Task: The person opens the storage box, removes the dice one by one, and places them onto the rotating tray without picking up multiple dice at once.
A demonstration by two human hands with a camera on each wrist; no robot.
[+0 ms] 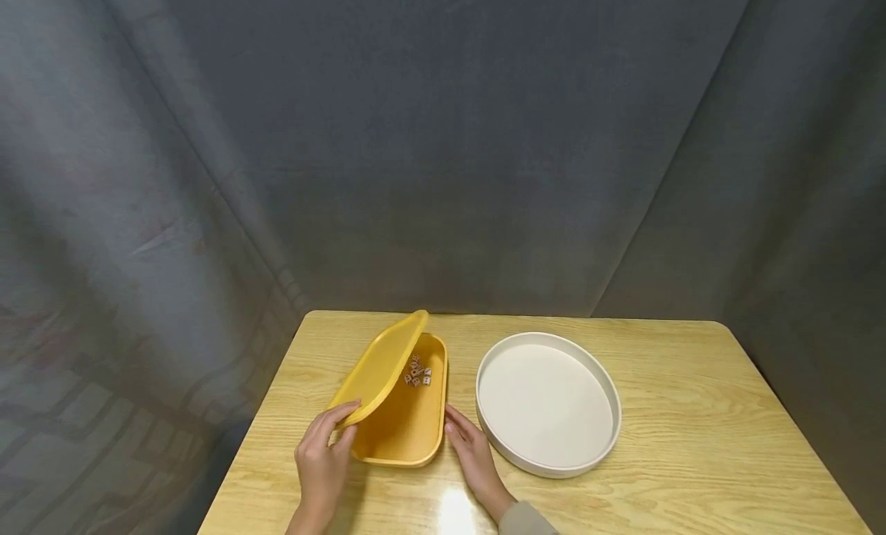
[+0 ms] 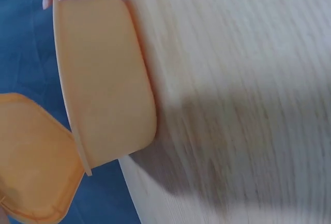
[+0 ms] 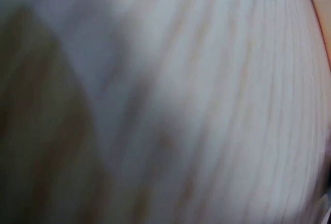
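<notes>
Your left hand (image 1: 324, 460) has the near corner of the yellow lid (image 1: 379, 368) pinched, thumb beneath and fingers curled over the edge, and the lid is tilted up on its left side over the yellow box (image 1: 408, 416). That box sits on the tabletop (image 1: 692, 412), left of the white round tray (image 1: 547, 403) and just apart from it. Your right hand (image 1: 473, 454) lies with straight fingers against the box's near right wall, its grip spread and holding nothing; keep that steady pressure so the box does not slide or tip as the lid comes away. Lift the lid smoothly rather than snapping it, because a cluster of small beads (image 1: 418, 371) rests loose at the far end of the box and a jolt would likely scatter them. Swing the lid clear to the left, where the tabletop is narrow, so watch its edge.
</notes>
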